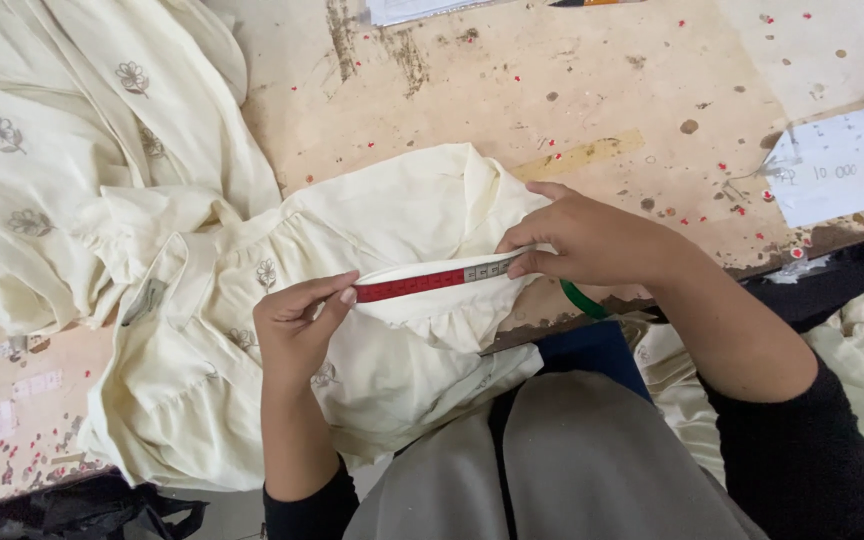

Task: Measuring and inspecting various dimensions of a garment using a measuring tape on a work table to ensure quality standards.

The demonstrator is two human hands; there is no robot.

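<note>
The measuring tape [432, 281] lay stretched flat along a folded edge of the cream garment [392, 250], which rested at the near edge of the worn worktable [512, 90]. Judging by that, the tape was already laid and pulled taut across the cuff or hem (which of the two is hard to tell), and reading it seemed to be what remained. The left hand [297, 325] pinched the red end between thumb and fingertips, wrist bent upward. The right hand [587, 240] pinched the pale end, fingers curled, forearm angled in from the right. More cream fabric [62, 130] lay heaped beyond.
</note>
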